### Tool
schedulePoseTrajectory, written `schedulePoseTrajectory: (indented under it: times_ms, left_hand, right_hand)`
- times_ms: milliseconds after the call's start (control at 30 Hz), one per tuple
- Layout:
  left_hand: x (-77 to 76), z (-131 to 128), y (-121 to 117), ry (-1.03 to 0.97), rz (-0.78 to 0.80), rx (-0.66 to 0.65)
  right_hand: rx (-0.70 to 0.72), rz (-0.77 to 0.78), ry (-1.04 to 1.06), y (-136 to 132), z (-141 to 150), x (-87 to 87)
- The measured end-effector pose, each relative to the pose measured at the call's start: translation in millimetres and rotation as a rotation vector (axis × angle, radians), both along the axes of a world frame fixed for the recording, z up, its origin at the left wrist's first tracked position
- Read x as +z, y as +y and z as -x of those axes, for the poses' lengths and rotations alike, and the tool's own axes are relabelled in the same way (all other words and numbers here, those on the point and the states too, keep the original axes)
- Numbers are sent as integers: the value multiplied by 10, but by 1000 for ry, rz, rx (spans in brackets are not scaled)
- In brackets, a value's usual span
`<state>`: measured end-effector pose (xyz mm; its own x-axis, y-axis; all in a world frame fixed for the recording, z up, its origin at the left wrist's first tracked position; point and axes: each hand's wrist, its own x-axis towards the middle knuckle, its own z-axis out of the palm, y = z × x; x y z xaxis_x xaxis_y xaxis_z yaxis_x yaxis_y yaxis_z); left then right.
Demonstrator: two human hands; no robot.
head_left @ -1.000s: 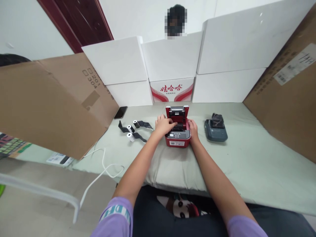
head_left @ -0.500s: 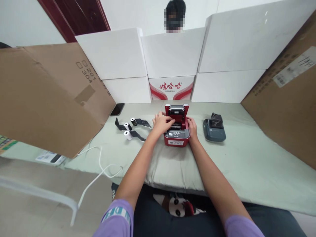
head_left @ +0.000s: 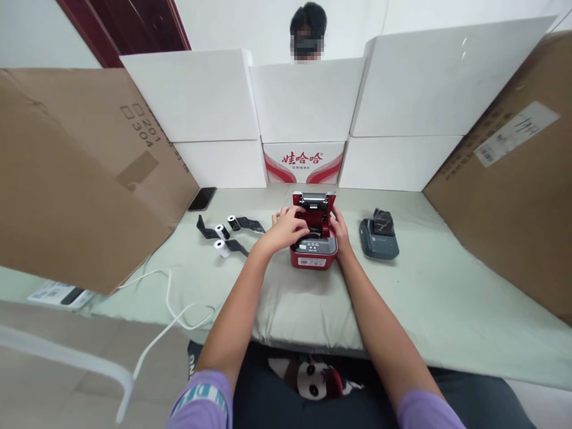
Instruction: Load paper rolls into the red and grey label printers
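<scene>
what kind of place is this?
Looks like a makeshift tabletop work booth indoors, hedging on its exact use: a cloth-covered table screened by white boxes and cardboard, with an open red device on it.

The printer [head_left: 314, 261] is red, the cloth [head_left: 295, 310] pale green.

The scene is brightly and evenly lit. Small streaks of glare are seen on the upper right box [head_left: 438, 89]. A soft shadow is cast on the surface [head_left: 424, 292] before the printer [head_left: 312, 266], whose fine print is rendered illegible. The left carton [head_left: 67, 179] and right carton [head_left: 513, 214] are stretched by wide-angle distortion. A head [head_left: 309, 16] is partly pixelated.
</scene>
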<state>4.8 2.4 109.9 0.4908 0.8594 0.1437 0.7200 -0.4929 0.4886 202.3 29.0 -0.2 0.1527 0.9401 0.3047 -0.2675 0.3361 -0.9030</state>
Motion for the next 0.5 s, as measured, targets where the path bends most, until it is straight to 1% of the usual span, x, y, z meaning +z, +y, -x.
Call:
schedulePoseTrajectory:
  times_ms: [100,167,233,300,367,433,500]
  left_hand:
    - [45,-9,21,-48,-22,-29]
    - [42,-16,28,-93,-67,-28]
    - [-11,-29,33,-140,-146,-9]
    - [-103,-45,41,-187,-230,17]
    - [-200,-58,49,-222,-281,37]
    - [-262,-63,54,-243,-299,41]
    - [-274,-62,51,-257,-308,21]
  right_hand:
    - [-2,9,-38,22,-16,-38]
    - [-24,-2,-78,32,-34,-43]
    - [-52,-17,-115,37,-52,-32]
    - [-71,-27,-140,38,-61,-11]
    - [-80,-31,-140,35,-54,14]
    - [-68,-23,-87,23,-33,42]
    - [-27,-5,-6,-3,-11,73]
